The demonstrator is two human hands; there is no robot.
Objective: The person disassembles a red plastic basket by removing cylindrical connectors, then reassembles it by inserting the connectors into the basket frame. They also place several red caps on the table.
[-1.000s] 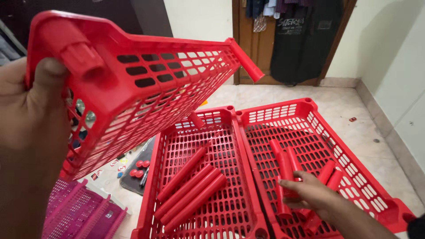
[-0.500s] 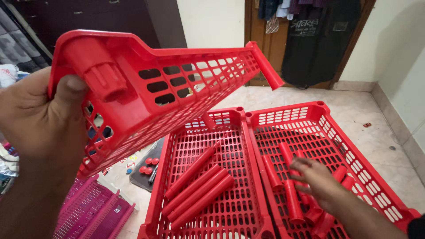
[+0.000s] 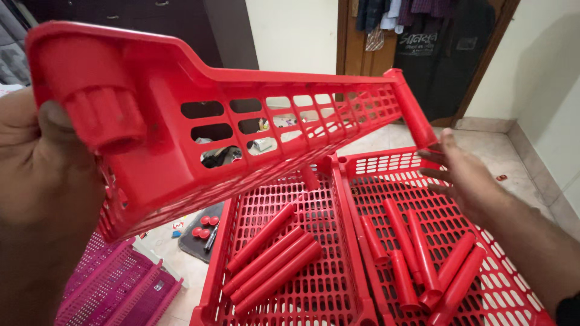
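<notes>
My left hand (image 3: 42, 175) grips the near corner of a red perforated plastic tray (image 3: 181, 139), holding it tilted up in the air. My right hand (image 3: 462, 175) is open with fingers spread, raised just beside the tray's far corner post (image 3: 414, 111), close to it; whether it touches is unclear. Below, two more red trays lie side by side on the floor. The left floor tray (image 3: 211, 265) holds several long red tubes (image 3: 275, 256). The right floor tray (image 3: 377, 164) holds several shorter red tubes (image 3: 417, 256).
Pink perforated trays (image 3: 115, 287) lie at the lower left. Small red caps (image 3: 200, 226) rest on a dark mat on the tiled floor. A wooden door with hanging clothes (image 3: 423, 42) stands at the back. A wall (image 3: 550, 78) runs along the right.
My right hand left the tubes in the right floor tray and rose to the lifted tray's far corner. The lifted tray came closer and a little higher.
</notes>
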